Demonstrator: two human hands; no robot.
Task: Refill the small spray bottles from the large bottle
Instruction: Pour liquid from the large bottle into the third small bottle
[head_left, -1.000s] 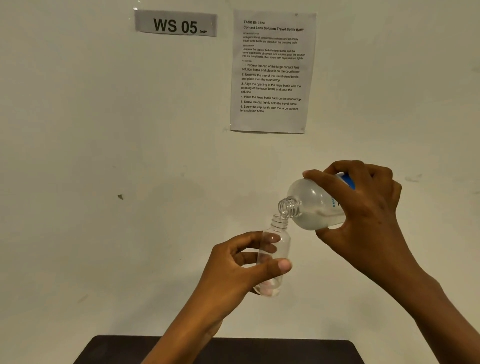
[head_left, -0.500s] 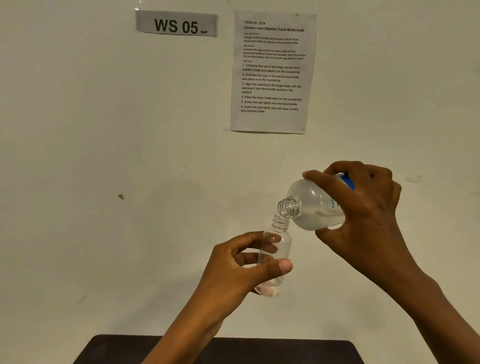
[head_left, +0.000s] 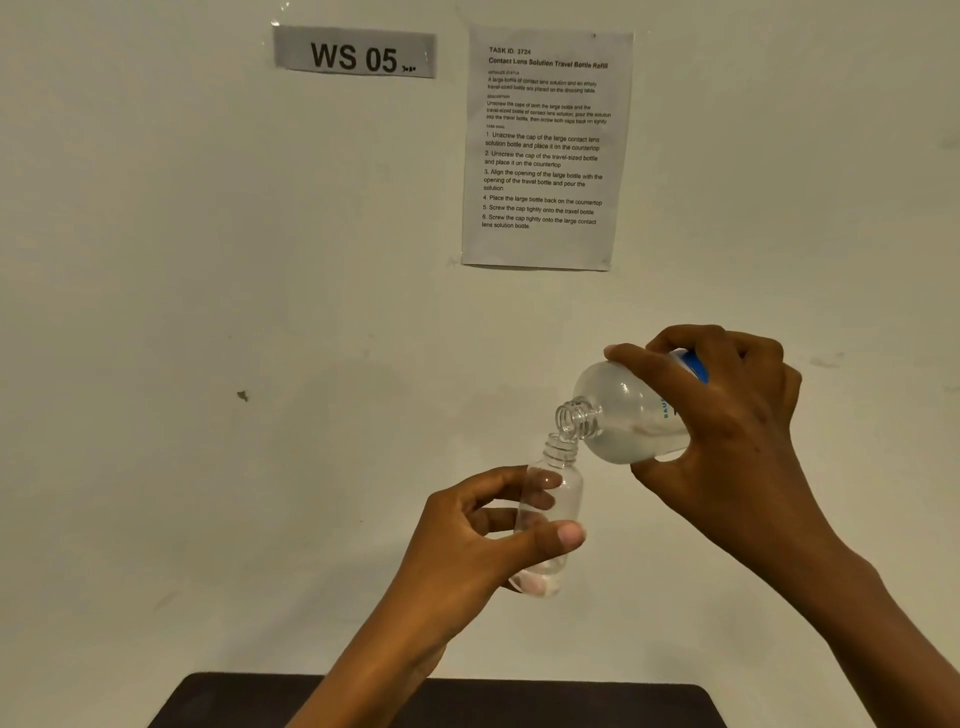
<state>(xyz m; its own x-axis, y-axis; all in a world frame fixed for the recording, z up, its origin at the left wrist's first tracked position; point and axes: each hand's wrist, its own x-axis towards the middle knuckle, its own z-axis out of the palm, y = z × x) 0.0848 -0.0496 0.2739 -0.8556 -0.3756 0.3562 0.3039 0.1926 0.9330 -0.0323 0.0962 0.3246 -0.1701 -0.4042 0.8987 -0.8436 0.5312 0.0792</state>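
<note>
Up in front of the wall, the left hand (head_left: 467, 540) held the small bottle (head_left: 563, 493) nearly upright, thumb across its front and fingers curled behind, cap off and neck open. The right hand (head_left: 727, 431) was wrapped round the large bottle (head_left: 623, 415), fingers over the top and thumb beneath, tipping it on its side with the open threaded mouth just above the small bottle's neck, touching or all but touching; which, I couldn't tell. Clear liquid lay pooled along the large bottle's lower side. The small bottle showed a pale patch at its base, perhaps a little liquid, hard to make out through the clear plastic. No stream between the two mouths could be picked out.

The large bottle's rear half and most of its blue label sat hidden under the right hand. Only a dark strip of tabletop (head_left: 234, 701) showed, cut off at the bottom edge. On the wall hung a "WS 05" sign (head_left: 355, 53) and a printed instruction sheet (head_left: 543, 150).
</note>
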